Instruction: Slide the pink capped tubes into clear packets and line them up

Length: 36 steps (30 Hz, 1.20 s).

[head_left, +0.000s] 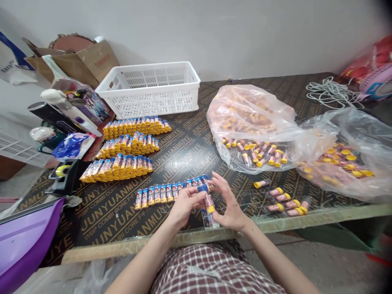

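Note:
Near the front edge of the dark printed table, my left hand [186, 204] pinches a small tube [209, 201] with a yellow cap at its lower end and blue at its top. My right hand [228, 204] is beside it, fingers spread, its thumb close to the yellow cap. Just behind my hands stretches a row of similar blue-labelled tubes [162, 193]. A small printed stack [207, 219] lies under my hands at the table edge. To the right are several loose tubes [283, 197] with pinkish labels and yellow caps.
Three stacks of tubes [118, 168] lie at the left, before a white basket [153, 98]. Clear bags of tubes [251, 118] are at the right. A tape dispenser [63, 175], a purple bin [33, 232], bottles and a cardboard box [92, 61] are far left; a coiled cord [333, 93] lies back right.

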Available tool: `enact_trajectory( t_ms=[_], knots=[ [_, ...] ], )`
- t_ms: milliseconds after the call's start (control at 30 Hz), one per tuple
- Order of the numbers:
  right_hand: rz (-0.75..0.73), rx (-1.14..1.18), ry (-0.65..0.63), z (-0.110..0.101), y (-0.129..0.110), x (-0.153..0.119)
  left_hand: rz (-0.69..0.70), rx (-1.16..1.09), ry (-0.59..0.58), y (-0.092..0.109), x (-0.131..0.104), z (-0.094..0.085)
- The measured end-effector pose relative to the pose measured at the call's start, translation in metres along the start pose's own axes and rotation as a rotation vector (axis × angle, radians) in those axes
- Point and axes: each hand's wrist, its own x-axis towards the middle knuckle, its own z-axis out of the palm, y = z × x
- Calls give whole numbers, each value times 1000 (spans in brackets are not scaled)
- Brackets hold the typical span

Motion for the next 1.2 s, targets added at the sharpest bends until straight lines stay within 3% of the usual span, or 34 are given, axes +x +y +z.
enact_trajectory(
  t_ms=[167, 600, 867, 933, 1000, 1100, 1200],
  knots=[
    [24, 74, -159, -2, 3, -2, -38, -8, -16, -9, -1, 2],
    [29, 186, -72, 5, 7, -6, -43, -20, -16, -10, -3, 3],
    [27, 185, -115, 7, 3, -3, -31, -10, -1, -11, -2, 2],
    [57, 110, -167, 0, 6, 0, -12, 33, 50, -8, 2, -5],
    [114, -17, -137, -15, 17, 1, 55, 133, 181, -2, 8, -18],
    [227, -244, 83, -46, 44, -2, 239, 416, 468, 6, 19, -44],
    [283, -396, 211, -72, 65, -10, 335, 747, 589, 5, 29, -63]
  ],
)
